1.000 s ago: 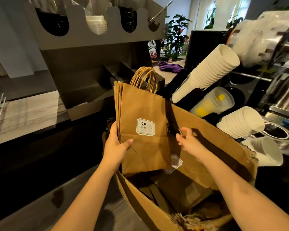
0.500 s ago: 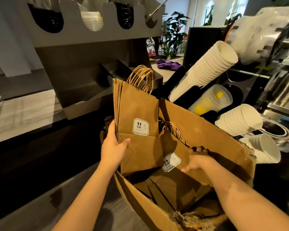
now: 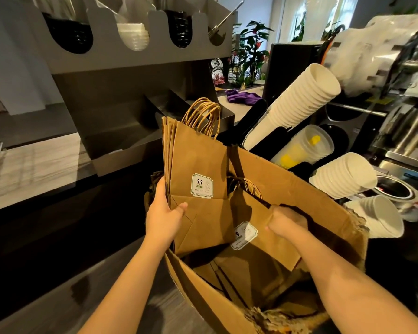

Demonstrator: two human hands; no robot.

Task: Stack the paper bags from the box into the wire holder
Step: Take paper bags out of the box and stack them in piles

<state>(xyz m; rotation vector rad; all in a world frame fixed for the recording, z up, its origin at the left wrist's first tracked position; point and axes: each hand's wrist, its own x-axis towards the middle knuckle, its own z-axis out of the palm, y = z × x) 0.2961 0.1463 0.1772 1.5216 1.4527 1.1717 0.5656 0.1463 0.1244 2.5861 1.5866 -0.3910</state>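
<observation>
**Bags lifted from the box, holder yet to be filled**

At the centre of the frame, the left hand (image 3: 164, 218) grasps an upright bundle of flat brown kraft paper bags (image 3: 196, 160) with twisted paper handles, thumb across the front and fingers behind. Just to its right, the right hand (image 3: 287, 220) has its fingers clenched over the top edge of another labelled brown paper bag (image 3: 251, 210). This bag stands tilted inside the large open brown cardboard box (image 3: 299, 186) that fills the lower centre. More folded brown bags (image 3: 241, 271) lie in shadow at the bottom of the box. The wire holder cannot be made out with any certainty. The job looks to be at its gathering stage: no bag is seen stacked in a holder, and the box is not yet emptied. Stacks of white paper cups (image 3: 299, 104) lean at the upper right.
</observation>
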